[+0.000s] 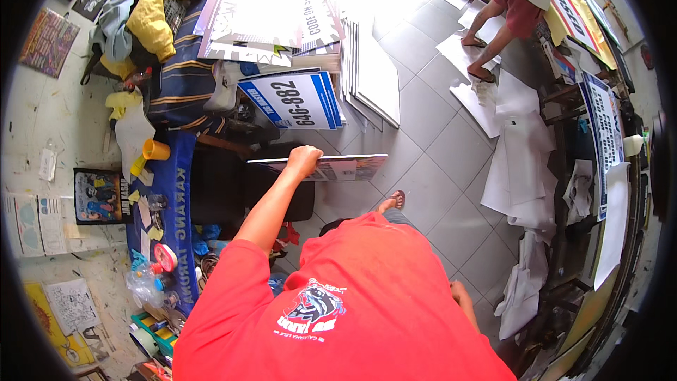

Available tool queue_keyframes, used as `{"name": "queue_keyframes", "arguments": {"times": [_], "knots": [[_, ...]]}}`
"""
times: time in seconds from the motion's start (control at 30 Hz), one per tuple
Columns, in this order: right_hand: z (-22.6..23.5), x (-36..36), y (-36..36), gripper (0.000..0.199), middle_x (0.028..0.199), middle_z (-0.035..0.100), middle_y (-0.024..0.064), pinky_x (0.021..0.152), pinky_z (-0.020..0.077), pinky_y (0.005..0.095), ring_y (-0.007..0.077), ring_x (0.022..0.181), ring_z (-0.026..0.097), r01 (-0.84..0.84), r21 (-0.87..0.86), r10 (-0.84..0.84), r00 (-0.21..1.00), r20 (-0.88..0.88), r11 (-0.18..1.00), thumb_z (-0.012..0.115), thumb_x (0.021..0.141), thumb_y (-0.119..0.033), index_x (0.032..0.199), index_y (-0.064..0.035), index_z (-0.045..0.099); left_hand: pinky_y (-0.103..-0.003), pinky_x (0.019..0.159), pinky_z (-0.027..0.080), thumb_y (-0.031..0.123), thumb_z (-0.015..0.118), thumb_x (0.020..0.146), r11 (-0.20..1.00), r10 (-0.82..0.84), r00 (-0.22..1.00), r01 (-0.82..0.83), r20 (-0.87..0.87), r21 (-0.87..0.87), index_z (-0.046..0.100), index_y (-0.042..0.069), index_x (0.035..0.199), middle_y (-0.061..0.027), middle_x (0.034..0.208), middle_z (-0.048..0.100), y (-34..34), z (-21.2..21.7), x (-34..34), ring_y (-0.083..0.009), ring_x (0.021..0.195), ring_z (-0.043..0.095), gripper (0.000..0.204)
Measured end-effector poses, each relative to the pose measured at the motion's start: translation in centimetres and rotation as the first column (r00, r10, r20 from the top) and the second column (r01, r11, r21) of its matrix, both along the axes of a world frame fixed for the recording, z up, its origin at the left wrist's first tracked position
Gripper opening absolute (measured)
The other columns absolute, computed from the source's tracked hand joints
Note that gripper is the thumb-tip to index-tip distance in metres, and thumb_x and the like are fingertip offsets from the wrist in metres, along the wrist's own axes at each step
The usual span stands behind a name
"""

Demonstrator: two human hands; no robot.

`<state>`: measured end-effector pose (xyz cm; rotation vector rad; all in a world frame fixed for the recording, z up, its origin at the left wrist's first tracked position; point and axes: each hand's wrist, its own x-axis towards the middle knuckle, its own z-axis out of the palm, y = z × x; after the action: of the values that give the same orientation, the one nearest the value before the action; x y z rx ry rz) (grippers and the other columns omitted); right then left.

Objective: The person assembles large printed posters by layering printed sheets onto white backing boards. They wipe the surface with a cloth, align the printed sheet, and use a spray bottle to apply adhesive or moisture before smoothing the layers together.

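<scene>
My left arm reaches forward in a red sleeve. My left hand (304, 162) is closed over the upper edge of a thin printed board (356, 167), which stands nearly edge-on to me, so little of its printed face shows. Just past it, blue-and-white signs (296, 101) lean in a stack. On the other side, part of my right hand (462, 298) shows beside my red shirt. Its fingers cannot be made out, nor whether it holds anything.
White boards (370, 77) and printed sheets (257, 14) stand piled ahead. A person (518, 3) stands at the far right among white sheets (518, 162) on the tiled floor (434, 162). A black chair (233, 183) and a cluttered table with an orange cup (156, 149) are on the left.
</scene>
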<state>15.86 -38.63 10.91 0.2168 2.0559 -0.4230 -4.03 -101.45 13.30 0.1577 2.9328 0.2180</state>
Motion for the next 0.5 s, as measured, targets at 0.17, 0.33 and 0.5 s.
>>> {"name": "queue_keyframes", "arguments": {"times": [0.17,0.33,0.5], "knots": [[-2.4,-5.0,0.6,0.027,0.070,0.071,0.0094,0.064,0.0507,0.0322,0.0161,0.062,0.064,0.224,-0.079,-0.227,0.974,-0.023,0.971,0.060,0.088,-0.024,0.080,-0.0009,0.073,-0.044,0.070,0.054,0.008,0.059,0.074,0.989,0.068,0.994,-0.056,0.083,-0.138,0.067,0.013,0.075,-0.0119,0.081,0.068,-4.9,-1.2,-4.8,-0.0323,0.084,0.067,0.009],[-0.6,-14.4,-2.4,0.027,0.087,0.071,0.0091,0.073,0.0497,0.0284,0.0128,0.079,0.064,0.357,-0.336,-0.482,0.745,-0.460,0.872,0.060,0.091,-0.019,0.105,0.0023,0.069,-0.043,0.070,0.054,0.007,0.058,0.077,0.990,0.012,1.000,-0.013,-0.003,-0.139,0.067,0.012,0.078,-0.0115,0.082,0.067,-9.5,-2.1,-8.7,-0.0318,0.082,0.067,0.011],[3.3,-17.0,-9.0,0.029,0.092,0.071,0.0088,0.077,0.0492,0.0274,0.0129,0.084,0.064,0.462,-0.329,-0.566,0.708,-0.422,0.824,0.059,0.091,-0.019,0.110,0.0027,0.067,-0.043,0.068,0.054,0.008,0.057,0.079,0.989,-0.060,0.997,0.053,-0.048,-0.136,0.066,0.012,0.076,-0.0111,0.079,0.066,-12.8,-4.5,-13.2,-0.0311,0.079,0.067,0.010]]}}
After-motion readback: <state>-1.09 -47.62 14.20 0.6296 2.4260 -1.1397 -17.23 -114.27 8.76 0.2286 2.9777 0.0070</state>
